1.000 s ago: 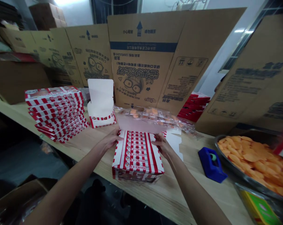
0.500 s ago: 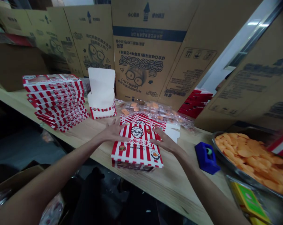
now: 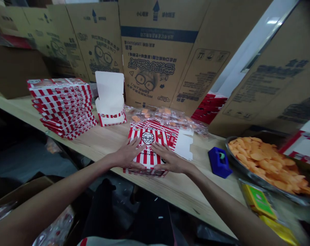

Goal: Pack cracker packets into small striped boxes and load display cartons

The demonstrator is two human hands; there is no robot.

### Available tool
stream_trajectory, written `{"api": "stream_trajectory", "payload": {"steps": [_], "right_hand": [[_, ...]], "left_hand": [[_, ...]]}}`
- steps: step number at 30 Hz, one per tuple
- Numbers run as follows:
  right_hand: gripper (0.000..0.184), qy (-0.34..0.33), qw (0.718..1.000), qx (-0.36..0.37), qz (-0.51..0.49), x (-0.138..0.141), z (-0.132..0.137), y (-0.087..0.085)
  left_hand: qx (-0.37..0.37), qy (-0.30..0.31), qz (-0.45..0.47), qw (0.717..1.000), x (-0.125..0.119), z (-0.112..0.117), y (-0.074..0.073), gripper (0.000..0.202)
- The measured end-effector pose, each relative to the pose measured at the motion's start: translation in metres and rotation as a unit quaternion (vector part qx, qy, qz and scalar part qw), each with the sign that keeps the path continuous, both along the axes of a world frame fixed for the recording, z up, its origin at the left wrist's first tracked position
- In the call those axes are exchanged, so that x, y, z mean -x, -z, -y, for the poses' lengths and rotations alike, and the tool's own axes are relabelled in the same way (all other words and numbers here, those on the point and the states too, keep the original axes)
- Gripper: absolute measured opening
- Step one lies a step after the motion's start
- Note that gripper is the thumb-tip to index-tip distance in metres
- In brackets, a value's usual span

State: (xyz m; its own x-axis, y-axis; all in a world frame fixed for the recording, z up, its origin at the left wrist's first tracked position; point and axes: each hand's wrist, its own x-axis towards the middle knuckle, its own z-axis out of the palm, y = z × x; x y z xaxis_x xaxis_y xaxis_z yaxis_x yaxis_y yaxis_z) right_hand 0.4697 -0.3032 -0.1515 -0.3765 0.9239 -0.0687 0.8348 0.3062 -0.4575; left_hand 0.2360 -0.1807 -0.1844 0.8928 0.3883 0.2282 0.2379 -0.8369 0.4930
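A red-and-white striped cardboard box (image 3: 147,158) lies at the table's front edge, its printed lid with a bearded face on top. On the lid's left side rests my left hand (image 3: 128,154), fingers stretched out and thumb along the front edge. My right hand (image 3: 170,160) lies flat on the right side the same way, its thumb also near the front edge. Behind this box is a flattened striped box (image 3: 184,145) with white flaps. An opened box (image 3: 110,97) with a raised white lid stands to the back left.
On the left stands a stack of striped boxes (image 3: 64,107). Clear packets with orange pieces (image 3: 167,116) lie at the back, before tall cartons (image 3: 155,51). Right are a blue tape dispenser (image 3: 219,162), a metal bowl (image 3: 243,172) of orange discs, and a yellow-green packet (image 3: 259,201).
Both hands have come down and nearer onto the lid, thumbs now at its front edge. The lid's front has gone lower. The camera view has shifted slightly.
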Motion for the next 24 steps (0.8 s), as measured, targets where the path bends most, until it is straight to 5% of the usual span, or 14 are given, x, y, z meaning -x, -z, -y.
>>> {"api": "stream_trajectory", "payload": {"steps": [12, 24], "right_hand": [[0.085, -0.042, 0.998, -0.039, 0.026, 0.000, 0.002, 0.001], [0.061, -0.030, 0.979, -0.165, 0.113, 0.012, 0.014, 0.031]], "left_hand": [[-0.087, 0.001, -0.081, 0.993, 0.004, 0.023, -0.008, 0.078], [-0.132, -0.032, -0.039, 0.990, 0.002, 0.038, 0.003, 0.061]]}}
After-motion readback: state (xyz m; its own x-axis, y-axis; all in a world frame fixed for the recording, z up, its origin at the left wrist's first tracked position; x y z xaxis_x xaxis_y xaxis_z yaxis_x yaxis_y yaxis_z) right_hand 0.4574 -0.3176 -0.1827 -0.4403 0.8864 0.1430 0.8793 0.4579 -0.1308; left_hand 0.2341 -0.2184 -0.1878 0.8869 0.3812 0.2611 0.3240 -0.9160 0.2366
